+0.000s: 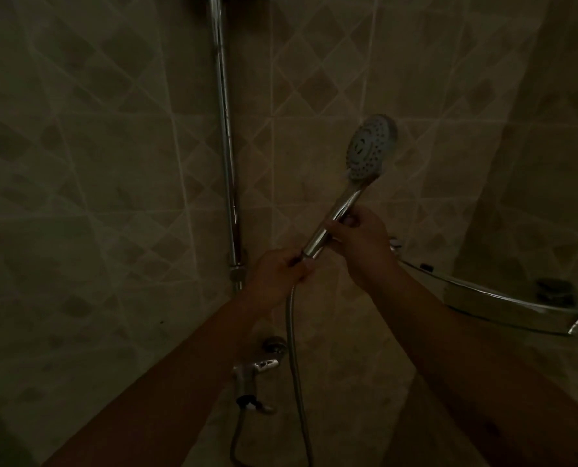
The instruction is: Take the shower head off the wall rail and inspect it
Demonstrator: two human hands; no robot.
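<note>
Beside the rail (pixel 226 156), hands (pixel 314 261) grip showerhead (pixel 370 150).

Two hands (pixel 280 271), one shower head (pixel 370 148), one hose (pixel 294 358)

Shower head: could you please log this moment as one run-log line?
right hand: grips shower head handle | left hand: grips hose end at handle base | head faces camera

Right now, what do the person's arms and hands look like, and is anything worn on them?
Both forearms come in bare from the bottom of the dim view: no sleeves, gloves or watch show. The left hand and right hand show no rings or markings, though the light is too poor to rule out small ones.
</note>
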